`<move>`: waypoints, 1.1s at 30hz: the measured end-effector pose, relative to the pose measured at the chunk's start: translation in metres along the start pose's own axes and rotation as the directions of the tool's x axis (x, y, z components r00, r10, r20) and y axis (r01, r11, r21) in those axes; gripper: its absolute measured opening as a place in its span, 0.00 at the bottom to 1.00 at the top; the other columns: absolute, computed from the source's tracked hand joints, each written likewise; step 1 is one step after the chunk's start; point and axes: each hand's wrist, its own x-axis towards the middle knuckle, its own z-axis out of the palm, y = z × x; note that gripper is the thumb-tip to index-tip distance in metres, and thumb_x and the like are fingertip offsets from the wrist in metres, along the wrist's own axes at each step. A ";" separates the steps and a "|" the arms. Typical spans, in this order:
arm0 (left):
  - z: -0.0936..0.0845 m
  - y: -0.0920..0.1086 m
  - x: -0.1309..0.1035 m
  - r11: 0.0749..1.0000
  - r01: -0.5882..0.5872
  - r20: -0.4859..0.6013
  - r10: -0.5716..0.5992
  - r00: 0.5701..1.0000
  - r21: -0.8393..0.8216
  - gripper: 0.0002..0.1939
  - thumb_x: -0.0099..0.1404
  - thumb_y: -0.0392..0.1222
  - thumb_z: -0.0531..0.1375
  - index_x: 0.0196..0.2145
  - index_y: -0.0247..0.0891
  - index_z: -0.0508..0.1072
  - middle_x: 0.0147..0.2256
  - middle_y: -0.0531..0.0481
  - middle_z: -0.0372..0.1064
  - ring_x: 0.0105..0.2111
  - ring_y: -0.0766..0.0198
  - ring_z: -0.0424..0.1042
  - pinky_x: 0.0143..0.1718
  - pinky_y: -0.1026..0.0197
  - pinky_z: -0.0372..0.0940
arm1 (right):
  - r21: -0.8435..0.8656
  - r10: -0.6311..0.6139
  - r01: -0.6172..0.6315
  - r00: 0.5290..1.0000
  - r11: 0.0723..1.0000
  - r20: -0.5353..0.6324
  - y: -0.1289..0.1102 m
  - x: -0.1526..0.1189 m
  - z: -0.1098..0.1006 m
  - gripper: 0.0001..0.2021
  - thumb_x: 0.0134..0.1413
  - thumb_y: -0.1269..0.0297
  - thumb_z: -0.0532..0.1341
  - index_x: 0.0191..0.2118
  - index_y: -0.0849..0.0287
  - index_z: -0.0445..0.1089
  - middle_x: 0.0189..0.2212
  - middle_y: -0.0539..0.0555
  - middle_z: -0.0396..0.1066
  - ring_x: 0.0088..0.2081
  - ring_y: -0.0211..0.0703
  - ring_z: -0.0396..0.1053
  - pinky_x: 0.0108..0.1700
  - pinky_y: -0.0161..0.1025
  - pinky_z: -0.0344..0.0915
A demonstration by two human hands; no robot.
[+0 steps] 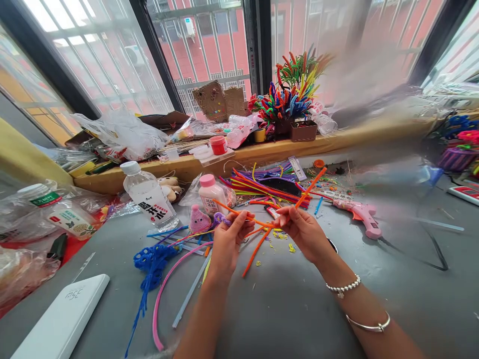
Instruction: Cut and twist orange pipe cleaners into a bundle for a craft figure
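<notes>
Orange pipe cleaners (257,253) cross one another above the grey table, spreading out in several directions. Thumb and fingers of my left hand (232,234) pinch one arm of them. On the other side, my right hand (299,227) grips them close to the crossing, with one length sticking up past its fingers. Left of my left hand sit a pink crocheted figure (199,219) and a curl of purple pipe cleaner (221,219). Small yellow scraps (291,248) lie on the table beneath the crossing.
A pink glue gun (361,212) lies on the right with its cord trailing. Bundled coloured pipe cleaners (247,184) lie behind my hands. At left stand a water bottle (151,197), blue yarn (155,264) and a white power bank (67,316). A pink-capped bottle (210,192) stands ahead.
</notes>
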 end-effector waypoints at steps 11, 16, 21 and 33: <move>0.000 -0.001 0.001 0.998 -0.044 -0.048 0.046 0.998 0.041 0.11 0.48 0.43 0.63 0.29 0.34 0.72 0.24 0.53 0.70 0.20 0.74 0.67 0.23 0.72 0.63 | -0.255 -0.131 0.108 0.988 0.961 -0.076 0.007 0.001 0.004 0.17 0.53 0.52 0.51 0.41 0.58 0.64 0.13 0.40 0.43 0.15 0.31 0.43 0.20 0.31 0.53; -0.002 -0.004 0.001 0.981 -0.131 -0.090 0.144 0.985 0.143 0.11 0.49 0.44 0.62 0.28 0.34 0.72 0.23 0.53 0.69 0.20 0.75 0.65 0.24 0.71 0.62 | -0.592 -0.164 0.107 0.986 0.799 -0.043 0.011 -0.001 -0.001 0.22 0.56 0.49 0.44 0.32 0.60 0.68 0.13 0.43 0.46 0.16 0.33 0.49 0.21 0.32 0.52; -0.004 -0.007 0.003 0.926 -0.267 -0.083 0.299 0.951 0.267 0.10 0.50 0.42 0.61 0.31 0.35 0.72 0.24 0.54 0.68 0.23 0.74 0.65 0.27 0.71 0.62 | -0.894 -0.211 0.181 0.972 0.410 0.100 0.009 -0.003 0.002 0.25 0.57 0.53 0.45 0.15 0.61 0.63 0.13 0.47 0.57 0.19 0.33 0.56 0.25 0.32 0.51; -0.004 -0.005 0.001 0.920 -0.302 -0.049 0.324 0.945 0.251 0.13 0.51 0.41 0.61 0.36 0.37 0.71 0.25 0.54 0.69 0.24 0.72 0.68 0.29 0.68 0.64 | -0.951 -0.132 0.214 0.973 0.225 0.188 0.008 -0.003 0.002 0.24 0.59 0.57 0.43 0.16 0.60 0.60 0.15 0.48 0.62 0.20 0.34 0.59 0.26 0.31 0.51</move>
